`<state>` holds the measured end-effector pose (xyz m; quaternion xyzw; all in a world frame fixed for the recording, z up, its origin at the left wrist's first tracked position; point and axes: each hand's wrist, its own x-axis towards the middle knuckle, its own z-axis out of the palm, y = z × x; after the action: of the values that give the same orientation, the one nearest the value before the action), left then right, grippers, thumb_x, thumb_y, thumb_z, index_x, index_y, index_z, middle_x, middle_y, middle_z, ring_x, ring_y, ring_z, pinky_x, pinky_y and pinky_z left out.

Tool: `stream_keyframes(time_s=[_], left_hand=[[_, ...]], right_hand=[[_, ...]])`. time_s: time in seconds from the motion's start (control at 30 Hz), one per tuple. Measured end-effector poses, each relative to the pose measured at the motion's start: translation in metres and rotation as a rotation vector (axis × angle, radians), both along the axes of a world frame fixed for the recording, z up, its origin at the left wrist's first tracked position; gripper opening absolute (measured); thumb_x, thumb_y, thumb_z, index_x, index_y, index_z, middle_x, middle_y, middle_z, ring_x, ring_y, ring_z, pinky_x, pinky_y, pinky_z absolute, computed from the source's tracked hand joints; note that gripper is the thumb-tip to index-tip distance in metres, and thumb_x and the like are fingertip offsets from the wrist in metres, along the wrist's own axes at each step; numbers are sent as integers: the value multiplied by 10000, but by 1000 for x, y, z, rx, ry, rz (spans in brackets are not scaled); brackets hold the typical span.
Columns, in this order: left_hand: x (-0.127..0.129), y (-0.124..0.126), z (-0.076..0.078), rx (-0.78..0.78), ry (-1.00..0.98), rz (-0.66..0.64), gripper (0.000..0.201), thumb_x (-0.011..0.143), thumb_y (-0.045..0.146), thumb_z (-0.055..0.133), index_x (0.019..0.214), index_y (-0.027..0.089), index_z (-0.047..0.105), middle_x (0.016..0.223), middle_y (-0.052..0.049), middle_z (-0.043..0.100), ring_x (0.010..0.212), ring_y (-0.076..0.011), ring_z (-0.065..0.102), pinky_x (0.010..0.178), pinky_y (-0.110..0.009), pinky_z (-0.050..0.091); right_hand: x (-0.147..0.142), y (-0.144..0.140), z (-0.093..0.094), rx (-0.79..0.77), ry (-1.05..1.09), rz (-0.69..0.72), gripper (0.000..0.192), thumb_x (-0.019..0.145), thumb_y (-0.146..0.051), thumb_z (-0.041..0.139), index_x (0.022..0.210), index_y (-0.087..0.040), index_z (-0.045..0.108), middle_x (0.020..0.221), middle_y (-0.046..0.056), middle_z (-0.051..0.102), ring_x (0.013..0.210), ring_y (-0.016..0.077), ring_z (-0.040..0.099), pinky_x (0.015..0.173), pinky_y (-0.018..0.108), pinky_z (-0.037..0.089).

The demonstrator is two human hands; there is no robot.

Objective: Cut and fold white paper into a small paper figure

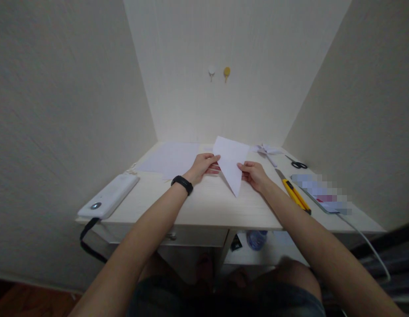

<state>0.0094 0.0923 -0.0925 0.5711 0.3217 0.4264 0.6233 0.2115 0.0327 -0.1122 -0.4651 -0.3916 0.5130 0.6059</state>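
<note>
A folded sheet of white paper is held up over the white desk, its lowest corner pointing down toward me. My left hand, with a black band on the wrist, pinches its left edge between thumb and fingers. On the opposite edge my right hand grips the paper the same way, thumb in front. The fingers behind the sheet are partly hidden. Flat white sheets lie to the left of my left hand. Beyond my right hand sits a folded paper pinwheel shape with a stick.
To the right lie a yellow utility knife with its blade out, black scissors and a blurred-out device with a white cable. A white box-like device with a black strap rests at the desk's left edge. Walls close in the desk.
</note>
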Motion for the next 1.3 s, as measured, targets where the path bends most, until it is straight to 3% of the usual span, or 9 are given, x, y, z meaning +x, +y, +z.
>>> stream_keyframes(time_s=[0.2,0.37,0.63,0.83,1.0,1.2,1.3], left_hand=[[-6,3,-1,-10,38,28,118,825,193,705,893,101,677,861,-124,742,644,-156,692,547,-239,552],[-4,-1,1,-11,23,81,50,802,120,713,827,82,693,824,-113,737,578,-110,649,584,-228,558],[-4,1,-5,-12,57,-47,167,751,190,797,834,69,717,858,-153,750,642,-168,696,634,-283,589],[-3,0,-4,9,-18,68,149,771,180,792,839,83,701,858,-123,743,643,-139,682,656,-271,591],[-3,-3,2,-9,-66,126,136,808,176,767,810,100,654,804,-82,719,617,-117,667,680,-269,593],[-5,2,0,4,-105,157,196,796,249,790,839,122,647,810,-60,711,631,-118,673,656,-259,593],[-6,4,-1,12,-113,147,203,790,255,795,842,119,654,815,-57,709,622,-111,667,651,-258,596]], right_hand=[[5,-5,2,15,-75,44,279,548,-249,884,660,-158,644,632,10,677,508,102,580,475,207,498],[6,-5,1,18,-64,60,267,580,-286,873,719,-154,687,703,35,723,573,130,621,501,216,505],[6,-2,-4,40,-56,65,271,580,-250,876,768,-152,707,816,66,760,656,161,664,607,263,543],[4,-10,1,72,-106,195,465,516,-211,897,944,-160,722,936,79,771,741,190,688,674,296,552],[4,-11,-1,89,-145,301,512,460,-173,894,940,-131,719,899,82,765,756,193,681,731,327,541],[4,-9,-5,129,-232,313,413,463,-183,895,818,-110,699,687,14,701,556,108,578,538,231,444],[4,-8,-6,114,-261,293,366,457,-205,903,739,-106,692,639,13,689,534,109,578,522,230,448]])
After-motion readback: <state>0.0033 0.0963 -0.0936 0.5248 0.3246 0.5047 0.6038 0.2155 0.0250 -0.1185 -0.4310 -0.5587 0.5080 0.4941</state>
